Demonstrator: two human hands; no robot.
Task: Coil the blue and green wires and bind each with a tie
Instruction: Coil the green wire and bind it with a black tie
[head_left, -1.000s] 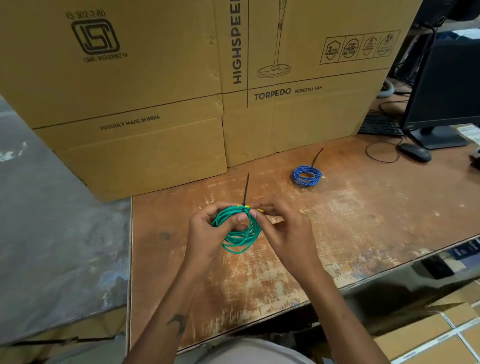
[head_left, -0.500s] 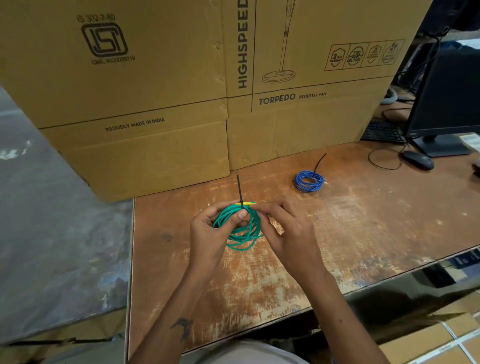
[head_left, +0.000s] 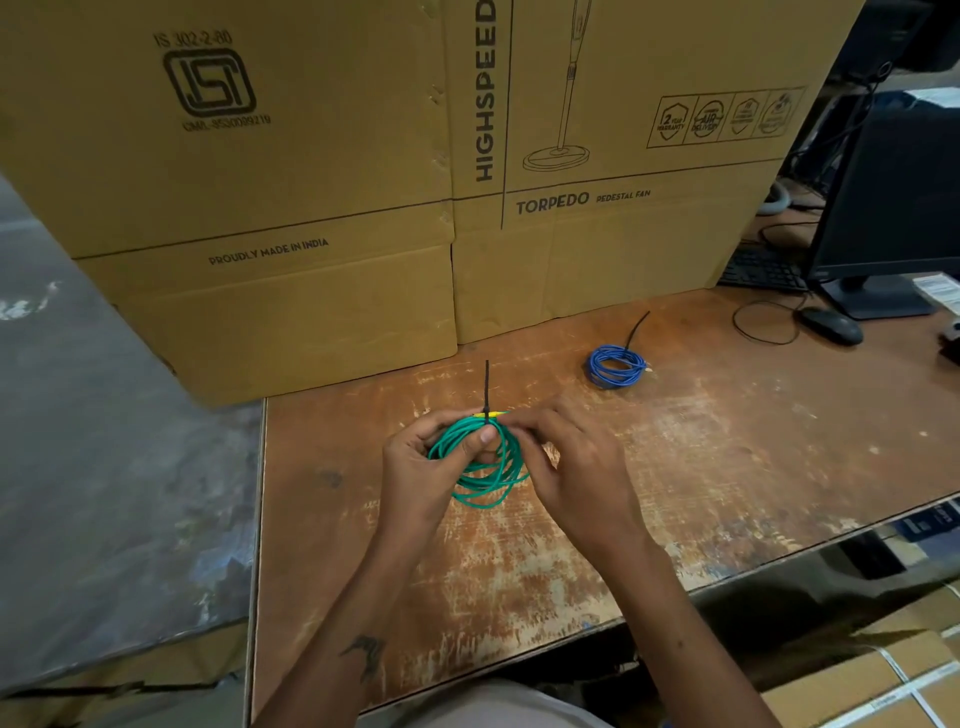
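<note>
A coil of green wire (head_left: 485, 478) is held just above the worn wooden table (head_left: 675, 467), between both hands. My left hand (head_left: 421, 467) grips its left side, thumb pressed on the top of the loops. My right hand (head_left: 571, 462) pinches the coil's top right, by a yellow wire tip. A black tie (head_left: 487, 387) wraps the top of the coil, and its tail stands straight up. Farther back to the right lies a blue wire coil (head_left: 615, 365), bound with a black tie (head_left: 636, 327) whose tail points up and to the right.
Large cardboard fan boxes (head_left: 467, 182) wall off the table's back. At the far right stand a black monitor (head_left: 904, 208), a keyboard (head_left: 761, 270) and a mouse (head_left: 831, 325) with its cord. More boxes (head_left: 872, 686) sit below the table's front right edge.
The tie's tail has swung from leaning right to standing straight up. Both hands keep the green coil in much the same place.
</note>
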